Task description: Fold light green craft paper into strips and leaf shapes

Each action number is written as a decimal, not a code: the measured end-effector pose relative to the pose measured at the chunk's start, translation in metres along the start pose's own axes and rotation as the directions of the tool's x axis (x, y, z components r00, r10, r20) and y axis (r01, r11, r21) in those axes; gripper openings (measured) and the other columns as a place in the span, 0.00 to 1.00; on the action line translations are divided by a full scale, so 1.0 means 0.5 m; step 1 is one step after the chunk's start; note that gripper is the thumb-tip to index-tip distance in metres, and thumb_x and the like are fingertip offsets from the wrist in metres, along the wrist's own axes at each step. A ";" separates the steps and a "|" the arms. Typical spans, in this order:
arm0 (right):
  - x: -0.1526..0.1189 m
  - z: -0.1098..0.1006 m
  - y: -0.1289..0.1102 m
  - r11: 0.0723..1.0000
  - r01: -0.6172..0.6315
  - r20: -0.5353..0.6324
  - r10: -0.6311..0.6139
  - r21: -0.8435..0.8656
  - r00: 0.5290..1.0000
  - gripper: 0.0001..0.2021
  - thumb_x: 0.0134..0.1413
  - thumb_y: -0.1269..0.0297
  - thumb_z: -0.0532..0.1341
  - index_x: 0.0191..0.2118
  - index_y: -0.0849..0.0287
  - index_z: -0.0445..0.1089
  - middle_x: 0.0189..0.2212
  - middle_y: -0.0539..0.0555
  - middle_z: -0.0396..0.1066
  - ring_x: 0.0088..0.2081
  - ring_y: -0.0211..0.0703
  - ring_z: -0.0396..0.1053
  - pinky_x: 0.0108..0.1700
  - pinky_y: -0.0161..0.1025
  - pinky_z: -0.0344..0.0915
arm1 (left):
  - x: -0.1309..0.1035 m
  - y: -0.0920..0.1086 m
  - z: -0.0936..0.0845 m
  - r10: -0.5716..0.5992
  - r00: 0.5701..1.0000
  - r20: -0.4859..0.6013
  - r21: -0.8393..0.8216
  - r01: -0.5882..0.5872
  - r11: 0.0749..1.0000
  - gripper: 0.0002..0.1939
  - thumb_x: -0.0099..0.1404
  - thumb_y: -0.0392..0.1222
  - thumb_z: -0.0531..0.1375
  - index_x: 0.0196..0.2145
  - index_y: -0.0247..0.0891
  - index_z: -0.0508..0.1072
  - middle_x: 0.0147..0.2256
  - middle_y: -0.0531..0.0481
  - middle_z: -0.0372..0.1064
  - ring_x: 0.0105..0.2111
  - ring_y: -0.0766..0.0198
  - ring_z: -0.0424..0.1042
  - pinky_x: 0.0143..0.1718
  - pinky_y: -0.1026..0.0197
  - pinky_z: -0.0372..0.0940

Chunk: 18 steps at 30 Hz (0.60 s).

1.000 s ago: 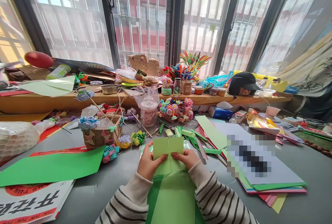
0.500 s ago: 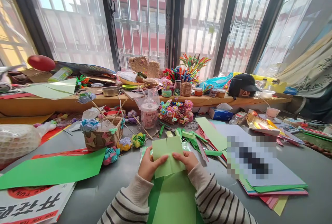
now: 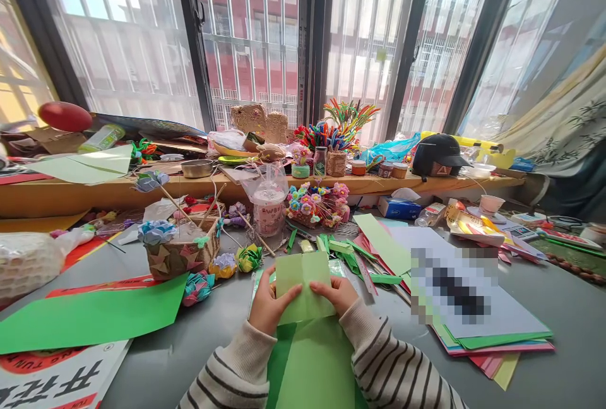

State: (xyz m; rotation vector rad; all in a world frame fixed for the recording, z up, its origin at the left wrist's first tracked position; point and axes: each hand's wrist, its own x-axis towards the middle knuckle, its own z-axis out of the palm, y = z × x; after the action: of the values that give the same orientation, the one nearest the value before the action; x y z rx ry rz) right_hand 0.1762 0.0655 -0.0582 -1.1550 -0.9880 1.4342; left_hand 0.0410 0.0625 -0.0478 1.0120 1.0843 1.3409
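A small light green square of paper (image 3: 303,276) with a crease down its middle is held up between both hands. My left hand (image 3: 271,300) grips its left side, thumb lying on the near face and fingers behind. On the right side my right hand (image 3: 339,293) pinches it the same way, its thumb close to the crease. The fingers behind the paper are mostly hidden. Below it, between my forearms, lies a longer light green sheet (image 3: 315,365) over a darker green one (image 3: 280,349).
Green paper scraps (image 3: 348,256) lie just beyond my hands. To the left are a paper-flower basket (image 3: 180,256) and a bright green sheet (image 3: 95,314). A stack of coloured paper (image 3: 502,308) is at right. A plastic cup (image 3: 269,210) stands behind.
The small paper now looks flatter, its crease less bent, and my thumbs have shifted slightly on it. The whole view has moved a little, so things appear farther left.
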 end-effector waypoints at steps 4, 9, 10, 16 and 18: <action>-0.003 0.001 -0.002 0.998 -0.006 -0.008 0.005 -0.062 1.000 0.19 0.19 0.54 0.64 0.21 0.66 0.68 0.16 0.51 0.67 0.19 0.37 0.64 0.23 0.34 0.60 | -0.001 0.000 0.001 -0.018 0.999 0.026 -0.013 0.018 1.000 0.38 0.32 0.41 0.65 0.41 0.35 0.53 0.23 0.48 0.70 0.23 0.56 0.70 0.22 0.58 0.65; -0.001 0.001 0.003 0.996 -0.023 -0.015 0.022 -0.083 1.000 0.20 0.19 0.53 0.63 0.20 0.66 0.68 0.16 0.51 0.67 0.19 0.37 0.64 0.23 0.33 0.60 | -0.006 0.004 0.003 0.033 0.999 0.017 0.018 -0.033 0.999 0.35 0.33 0.41 0.65 0.39 0.35 0.54 0.22 0.50 0.69 0.21 0.58 0.70 0.21 0.60 0.64; -0.001 0.001 0.004 0.996 -0.020 -0.015 0.019 -0.084 1.000 0.19 0.19 0.52 0.63 0.19 0.66 0.67 0.16 0.51 0.66 0.19 0.36 0.63 0.23 0.33 0.60 | -0.006 0.005 0.004 0.043 0.999 0.020 0.022 -0.044 0.999 0.34 0.34 0.40 0.65 0.38 0.36 0.54 0.22 0.50 0.69 0.21 0.59 0.69 0.21 0.60 0.64; -0.002 0.001 0.003 0.994 -0.002 -0.036 -0.002 -0.108 0.999 0.20 0.21 0.52 0.63 0.21 0.65 0.67 0.17 0.51 0.67 0.19 0.37 0.64 0.22 0.33 0.60 | -0.003 -0.003 0.002 0.020 1.000 0.017 0.035 -0.021 0.999 0.34 0.34 0.41 0.65 0.38 0.36 0.54 0.23 0.49 0.69 0.24 0.56 0.70 0.22 0.58 0.65; -0.003 0.000 0.000 0.994 0.006 -0.039 -0.011 -0.110 0.999 0.20 0.21 0.52 0.62 0.22 0.65 0.68 0.18 0.52 0.67 0.20 0.38 0.64 0.23 0.33 0.60 | 0.001 -0.008 -0.001 0.002 1.000 0.023 0.059 -0.004 0.998 0.34 0.33 0.41 0.65 0.38 0.35 0.54 0.23 0.48 0.69 0.24 0.56 0.70 0.22 0.58 0.65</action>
State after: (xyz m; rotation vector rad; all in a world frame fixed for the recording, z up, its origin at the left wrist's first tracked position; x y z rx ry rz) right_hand 0.1761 0.0639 -0.0582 -1.2530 -1.0543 1.3592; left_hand 0.0416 0.0629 -0.0518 1.0704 1.1112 1.3031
